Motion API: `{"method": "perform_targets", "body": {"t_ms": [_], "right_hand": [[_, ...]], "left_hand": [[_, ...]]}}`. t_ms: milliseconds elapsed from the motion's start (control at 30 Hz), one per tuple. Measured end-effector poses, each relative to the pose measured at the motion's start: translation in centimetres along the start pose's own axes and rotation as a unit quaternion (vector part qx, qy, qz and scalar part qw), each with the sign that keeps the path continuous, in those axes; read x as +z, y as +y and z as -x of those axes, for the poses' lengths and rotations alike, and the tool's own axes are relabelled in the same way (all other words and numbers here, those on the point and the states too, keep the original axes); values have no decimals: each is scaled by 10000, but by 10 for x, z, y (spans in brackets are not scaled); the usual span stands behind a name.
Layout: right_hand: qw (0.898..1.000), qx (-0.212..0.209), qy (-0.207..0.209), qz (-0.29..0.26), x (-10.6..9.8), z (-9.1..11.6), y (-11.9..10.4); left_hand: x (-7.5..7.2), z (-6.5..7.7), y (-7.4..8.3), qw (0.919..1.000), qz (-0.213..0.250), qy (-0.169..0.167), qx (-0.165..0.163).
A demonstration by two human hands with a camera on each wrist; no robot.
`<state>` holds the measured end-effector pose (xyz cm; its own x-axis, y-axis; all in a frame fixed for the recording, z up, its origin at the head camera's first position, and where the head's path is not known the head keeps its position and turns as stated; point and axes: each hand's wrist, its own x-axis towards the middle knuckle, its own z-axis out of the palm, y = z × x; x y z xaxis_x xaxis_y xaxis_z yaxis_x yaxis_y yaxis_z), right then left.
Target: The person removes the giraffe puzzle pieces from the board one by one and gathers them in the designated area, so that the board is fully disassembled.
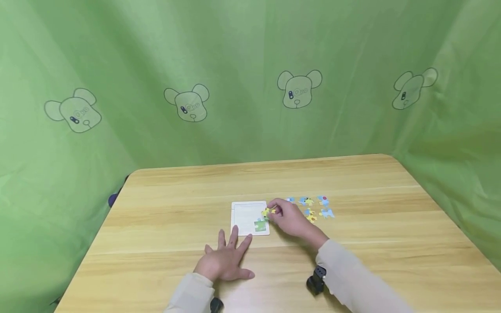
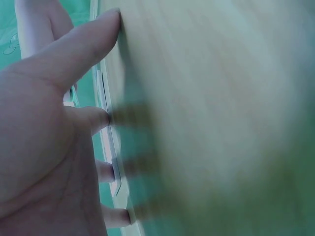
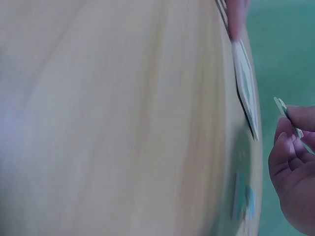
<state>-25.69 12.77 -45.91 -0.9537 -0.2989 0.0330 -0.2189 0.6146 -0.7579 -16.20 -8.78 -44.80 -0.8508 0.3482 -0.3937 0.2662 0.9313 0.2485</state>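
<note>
My right hand [image 1: 290,218] pinches a yellow puzzle piece [image 1: 265,213] over the right side of a white square puzzle tray [image 1: 243,216]. In the right wrist view the held puzzle piece [image 3: 281,107] shows edge-on between thumb and fingers, raised above the table. A green puzzle piece [image 1: 260,226] lies in the tray's near right corner. My left hand [image 1: 224,261] rests with spread fingers on the table, its fingertips at the tray's near edge. From the left wrist view, the straight fingers of the left hand [image 2: 44,142] meet the tray's edge and the wood.
Several loose puzzle pieces [image 1: 326,213] in blue and yellow lie on the wooden table [image 1: 176,208] right of the tray, some partly behind the right hand. A green curtain [image 1: 242,130] with printed bear heads hangs behind the table and at both sides.
</note>
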Motion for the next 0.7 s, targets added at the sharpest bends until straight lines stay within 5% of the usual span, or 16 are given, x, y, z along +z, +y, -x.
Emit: {"method": "perform_targets", "body": {"t_ms": [700], "right_hand": [[9986,183,357,340,-64,44,52]], "left_hand": [[-1,0,1,10000,60,-40,-4]]}}
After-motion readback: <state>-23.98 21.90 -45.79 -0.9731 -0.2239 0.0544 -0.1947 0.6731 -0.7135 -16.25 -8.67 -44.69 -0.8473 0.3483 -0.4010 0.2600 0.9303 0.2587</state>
